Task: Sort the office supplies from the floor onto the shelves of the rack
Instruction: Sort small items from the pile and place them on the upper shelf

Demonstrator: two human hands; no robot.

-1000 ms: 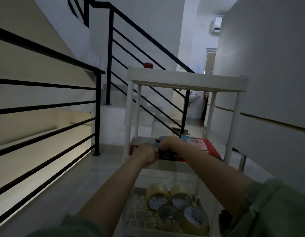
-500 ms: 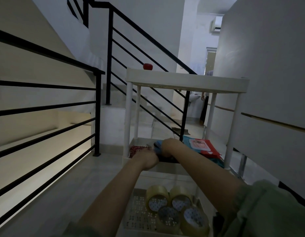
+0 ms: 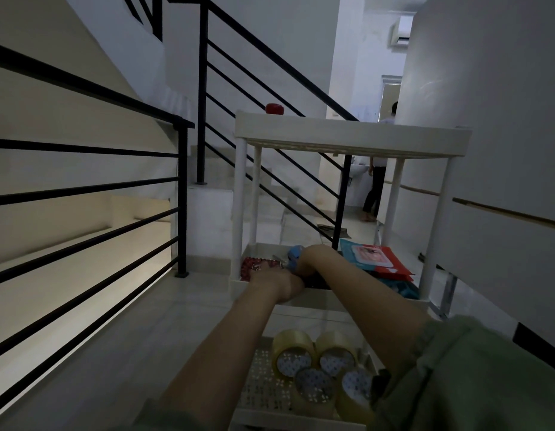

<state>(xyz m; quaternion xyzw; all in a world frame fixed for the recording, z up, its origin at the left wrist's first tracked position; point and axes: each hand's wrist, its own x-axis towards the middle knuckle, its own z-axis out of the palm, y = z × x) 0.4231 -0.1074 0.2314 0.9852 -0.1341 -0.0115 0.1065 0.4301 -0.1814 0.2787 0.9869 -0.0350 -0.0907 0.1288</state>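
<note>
The place was a dim stairwell with pale floor tiles (image 3: pixel 120 331) and a black stair railing (image 3: pixel 92 188). A white plastic rack (image 3: pixel 350 135) stood near the wall. On its middle shelf (image 3: pixel 316 298) the left hand (image 3: pixel 274 279) rested on a red notebook (image 3: pixel 254 267), fingers hidden, so its grip could not be told. The right hand (image 3: pixel 305 259) gripped a blue object (image 3: pixel 294 253); its long axis was unclear. Four tape rolls (image 3: pixel 319 371) lay together on the lowest shelf.
</note>
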